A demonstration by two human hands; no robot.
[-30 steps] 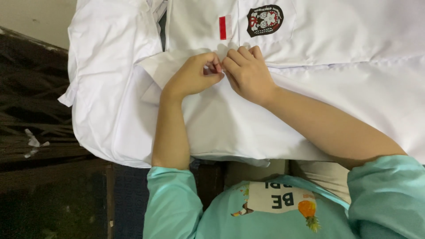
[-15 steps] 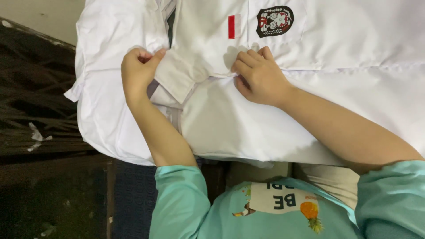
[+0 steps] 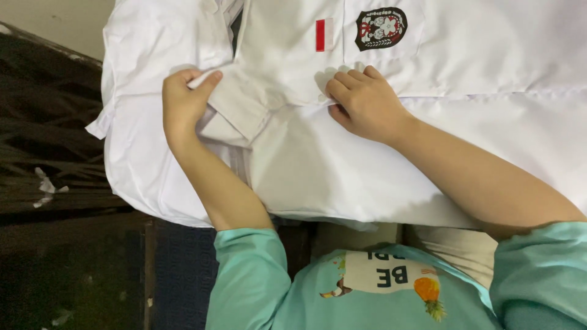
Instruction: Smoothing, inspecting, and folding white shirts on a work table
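Note:
A white shirt (image 3: 342,165) lies spread flat in front of me, with a dark round badge (image 3: 380,27) and a small red patch (image 3: 320,35) on its chest pocket. My left hand (image 3: 183,101) pinches the cuff end of a folded sleeve (image 3: 235,104) at the shirt's left side, thumb on top. My right hand (image 3: 365,104) presses down with curled fingers on the shirt body just below the pocket, holding the fabric in place.
A dark wooden surface (image 3: 43,140) with small white scraps (image 3: 46,186) runs along the left. My teal sleeves (image 3: 251,275) and printed top (image 3: 385,281) fill the bottom. A pale wall (image 3: 55,24) shows at the top left.
My left hand left the middle, where both hands met, and drew the sleeve out to the left. The right hand stayed pressed below the pocket.

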